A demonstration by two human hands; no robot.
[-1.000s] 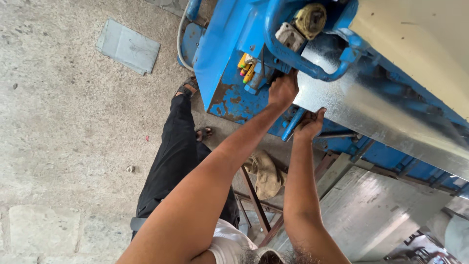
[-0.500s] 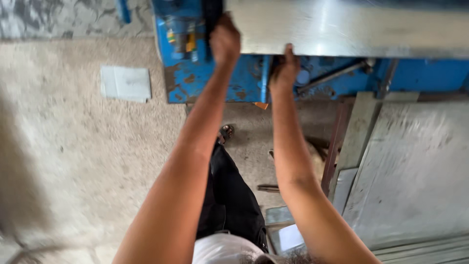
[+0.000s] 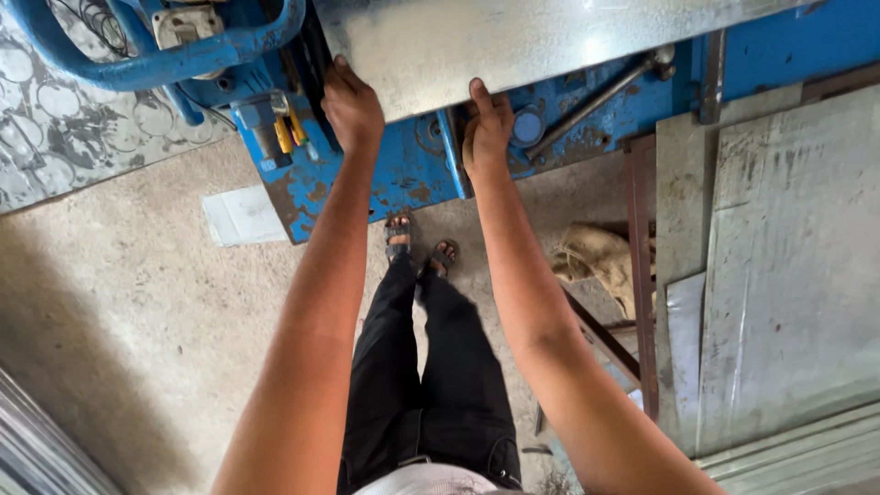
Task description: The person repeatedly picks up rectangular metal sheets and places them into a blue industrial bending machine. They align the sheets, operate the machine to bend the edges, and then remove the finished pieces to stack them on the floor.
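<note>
Galvanised metal sheet [image 3: 513, 41] lies gripped under both hands' fingers [image 3: 341, 69] at its near edge.

Metal sheet [image 3: 550, 37]: dull silver-grey w/ faint mottled sheen, brighter glare near top edge. Machine [image 3: 403, 174]: bright blue paint, chipped, rust-brown patches esp. lower edge. Blue pipe rail [image 3: 165, 55], same blue. Yellow-handled bits [image 3: 286, 133] on machine side, grey block above them. Floor [image 3: 119, 312]: beige-grey concrete, speckled. Top-left panel [image 3: 64, 119]: grey w/ ring/circle pattern. Pale grey-white flat piece [image 3: 236, 215] on floor. Trousers [image 3: 422, 376]: black. Sandals [image 3: 417, 247]: dark straps. Sack [image 3: 596, 261]: tan-brown. Stacked sheets [image 3: 788, 275] at right: grey, streaked, scuffed. Frame bars [image 3: 642, 293]: rust-brown.
</note>
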